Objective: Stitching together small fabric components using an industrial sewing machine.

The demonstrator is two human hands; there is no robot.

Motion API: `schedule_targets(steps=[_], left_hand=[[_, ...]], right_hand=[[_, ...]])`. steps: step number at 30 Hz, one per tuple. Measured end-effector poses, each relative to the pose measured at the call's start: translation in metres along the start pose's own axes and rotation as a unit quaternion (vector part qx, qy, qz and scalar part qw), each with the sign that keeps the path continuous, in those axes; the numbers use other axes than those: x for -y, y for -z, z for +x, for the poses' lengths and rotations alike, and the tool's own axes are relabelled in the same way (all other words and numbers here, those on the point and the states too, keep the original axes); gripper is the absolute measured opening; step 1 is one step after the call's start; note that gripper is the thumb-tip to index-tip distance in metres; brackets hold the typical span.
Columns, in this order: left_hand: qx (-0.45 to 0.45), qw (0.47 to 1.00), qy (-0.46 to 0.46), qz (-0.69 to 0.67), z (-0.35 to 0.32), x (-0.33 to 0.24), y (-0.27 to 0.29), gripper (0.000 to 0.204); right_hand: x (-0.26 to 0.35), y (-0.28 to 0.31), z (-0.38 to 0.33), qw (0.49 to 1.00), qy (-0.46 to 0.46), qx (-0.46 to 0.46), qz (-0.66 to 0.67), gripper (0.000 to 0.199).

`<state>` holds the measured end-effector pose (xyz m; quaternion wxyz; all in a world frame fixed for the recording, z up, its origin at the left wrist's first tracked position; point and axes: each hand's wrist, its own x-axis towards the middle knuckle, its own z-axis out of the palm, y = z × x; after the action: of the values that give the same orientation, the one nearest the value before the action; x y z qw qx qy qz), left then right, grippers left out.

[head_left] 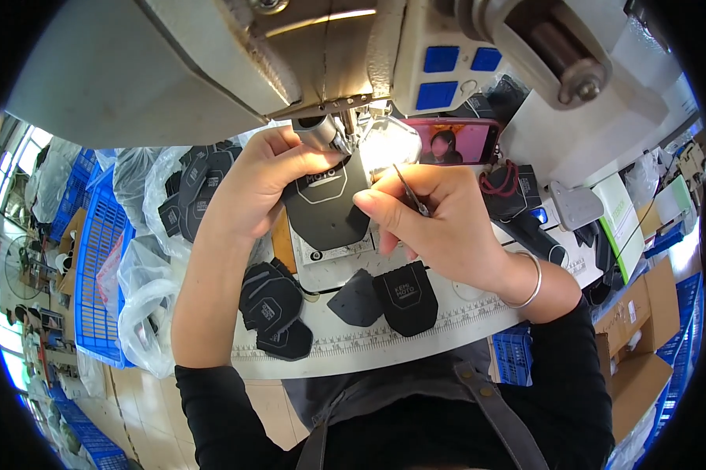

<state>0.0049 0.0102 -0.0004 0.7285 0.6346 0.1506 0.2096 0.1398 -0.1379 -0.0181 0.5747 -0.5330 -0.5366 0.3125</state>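
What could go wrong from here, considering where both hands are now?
The left hand has its thumb close beside the metal foot of the sewing machine; it might get pinched or pricked if the machine runs.

The right hand holds a slim pointed tool over the dark patch, so a slip could scratch it.

Loose patches near the table's front edge could be knocked off.

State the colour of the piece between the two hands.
The piece is dark grey, near black; best seen in head view.
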Motion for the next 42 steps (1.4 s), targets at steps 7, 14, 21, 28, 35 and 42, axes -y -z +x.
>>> schedule_targets(steps=[7,14,21,28,35,42], left_hand=[[-0.074,0.993,0.049,-0.076,-0.024,0.017,-0.018,0.023],[-0.019,0.999,0.04,-0.023,-0.03,0.006,-0.021,0.024],[-0.024,0.999,0.042,0.004,-0.031,0.005,-0.021,0.026],[-0.02,0.998,0.047,0.024,-0.03,0.003,-0.021,0.028],[-0.033,0.998,0.028,0.04,-0.029,0.006,-0.022,0.024],[-0.049,0.998,0.002,-0.03,-0.029,0.015,-0.024,0.022]], right_hand=[[-0.002,0.005,-0.003,0.997,-0.041,0.045,0.044,0.017],[0.003,0.004,-0.002,0.996,-0.055,0.03,0.056,0.019],[0.005,0.002,-0.003,0.996,-0.055,0.015,0.064,0.017],[0.005,-0.002,-0.004,0.996,-0.051,-0.009,0.066,0.015],[0.001,0.0,-0.003,0.999,-0.033,-0.004,0.027,0.013],[-0.009,0.02,0.008,0.8,0.449,-0.114,-0.382,0.016]])
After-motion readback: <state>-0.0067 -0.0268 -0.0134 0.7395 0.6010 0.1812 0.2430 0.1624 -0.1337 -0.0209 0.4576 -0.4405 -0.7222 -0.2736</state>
